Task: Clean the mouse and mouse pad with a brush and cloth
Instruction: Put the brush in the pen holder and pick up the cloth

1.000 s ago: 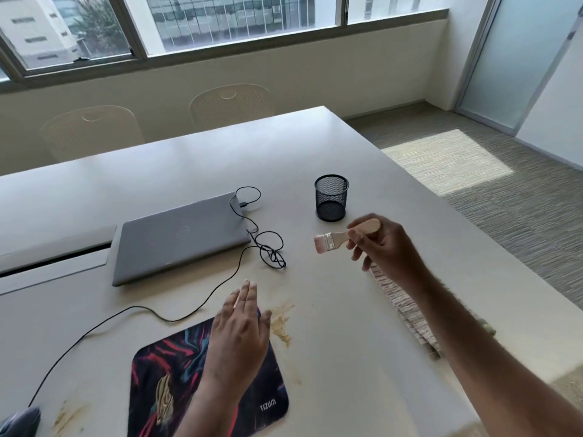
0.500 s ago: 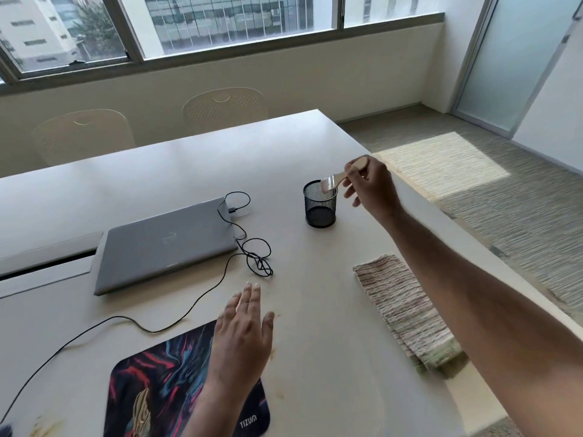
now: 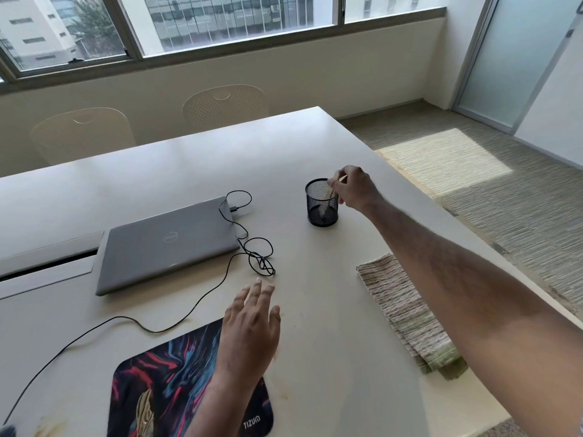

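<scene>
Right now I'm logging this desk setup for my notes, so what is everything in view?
brush: one, wooden handle, going bristles-down into the cup
mesh cup: one, black, far right of table
cloth: one, striped beige-green, folded, near right edge
mouse pad: one, multicoloured, front left
laptop: one, grey, closed
cable: one, black, coiled beside laptop
table: one, white
chairs: two, cream, behind table
left hand: open, fingers straight, over pad corner
right hand: holds brush handle
</scene>
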A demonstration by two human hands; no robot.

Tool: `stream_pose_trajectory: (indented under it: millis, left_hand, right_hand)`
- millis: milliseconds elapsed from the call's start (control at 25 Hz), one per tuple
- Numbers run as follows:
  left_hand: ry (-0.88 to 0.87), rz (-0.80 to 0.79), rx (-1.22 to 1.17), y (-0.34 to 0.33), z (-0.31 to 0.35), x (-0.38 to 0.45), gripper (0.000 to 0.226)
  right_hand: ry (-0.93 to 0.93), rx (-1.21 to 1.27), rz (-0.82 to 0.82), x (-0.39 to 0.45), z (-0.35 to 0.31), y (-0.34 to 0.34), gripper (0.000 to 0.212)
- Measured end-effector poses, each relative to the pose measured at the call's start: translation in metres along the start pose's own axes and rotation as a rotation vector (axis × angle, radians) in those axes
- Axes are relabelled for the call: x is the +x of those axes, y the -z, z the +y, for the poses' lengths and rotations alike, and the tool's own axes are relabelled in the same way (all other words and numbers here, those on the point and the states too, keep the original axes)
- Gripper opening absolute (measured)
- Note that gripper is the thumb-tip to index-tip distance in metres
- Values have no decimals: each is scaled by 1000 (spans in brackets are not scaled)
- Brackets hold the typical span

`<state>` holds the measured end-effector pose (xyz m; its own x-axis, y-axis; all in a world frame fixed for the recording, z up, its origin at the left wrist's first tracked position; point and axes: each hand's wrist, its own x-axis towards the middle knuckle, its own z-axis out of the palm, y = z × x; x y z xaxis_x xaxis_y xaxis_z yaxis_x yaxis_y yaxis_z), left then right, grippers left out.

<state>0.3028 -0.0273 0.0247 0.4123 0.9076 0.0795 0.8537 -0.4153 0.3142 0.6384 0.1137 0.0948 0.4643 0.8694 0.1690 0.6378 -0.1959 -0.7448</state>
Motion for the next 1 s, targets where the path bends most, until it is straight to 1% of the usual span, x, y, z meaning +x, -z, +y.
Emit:
stream_pose_trajectory:
  millis: [80,160,280,400,480,720,880,1000]
  left_hand:
    - [-1,9,-4,-1,3,1,71]
    - [-6,9,-12,-2,8,1,63]
    - [-23,11,-42,-4,19,1,54]
    - [-61,8,-56,-7,32,2,53]
    - [-87,8,-65,-9,40,2,54]
    - [-122,-18,-85,-15,60,-1,57]
    - [-151,-53,-101,-20,73,-6,56]
    - [-161,-61,-119,-21,80,-6,57]
  right_hand:
    - [-25,-1,13,-7,2,3,40]
    - [-23,35,64,-20,4,12,47]
    - [2,80,115,-51,11,30,45]
    - [-15,22,58,-98,28,51,37]
    - [-67,-52,-11,-132,47,64,37]
    - [-262,-390,-142,-205,105,84,59]
    - [-315,-354,-135,-227,122,95,55]
    - [-331,-356,-198,-234,125,99,60]
